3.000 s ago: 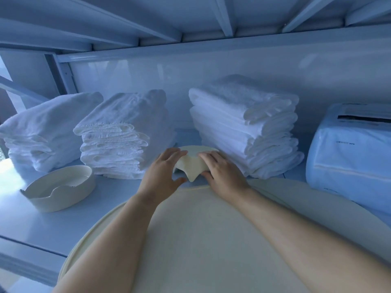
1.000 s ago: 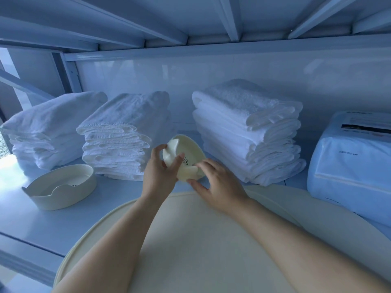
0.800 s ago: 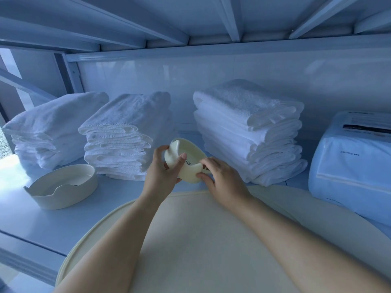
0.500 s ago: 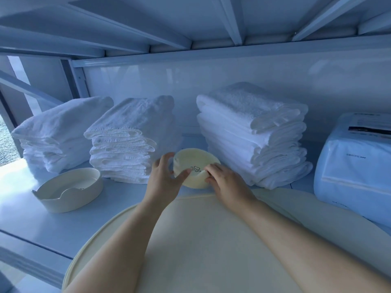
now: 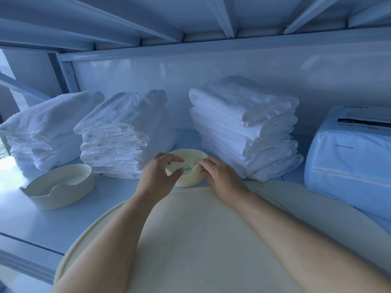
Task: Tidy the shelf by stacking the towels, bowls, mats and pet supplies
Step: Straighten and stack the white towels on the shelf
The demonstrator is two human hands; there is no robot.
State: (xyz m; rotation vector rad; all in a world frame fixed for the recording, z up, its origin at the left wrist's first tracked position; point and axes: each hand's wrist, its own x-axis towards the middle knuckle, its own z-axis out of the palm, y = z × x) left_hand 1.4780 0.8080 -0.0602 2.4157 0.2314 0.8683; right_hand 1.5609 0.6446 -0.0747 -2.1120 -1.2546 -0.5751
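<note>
A small cream bowl [image 5: 189,166] with a paw print inside sits on the shelf between two towel stacks. My left hand [image 5: 157,176] grips its left rim with thumb and fingers. My right hand [image 5: 220,176] pinches its right rim. A larger cream bowl [image 5: 59,187] with a wavy rim stands at the left. Three stacks of white folded towels line the back: left stack [image 5: 42,127], middle stack [image 5: 124,134], right stack [image 5: 247,127]. A large round cream mat [image 5: 190,240] lies under my forearms.
A white plastic-wrapped pack [image 5: 349,159] stands at the right. The white shelf board [image 5: 31,223] shows bare at front left. The upper shelf's beams [image 5: 222,15] hang low overhead. The back wall panel is close behind the towels.
The small bowl was lifted and turned over from upside down to upright. It now rests level on the shelf, both hands still on its rim.
</note>
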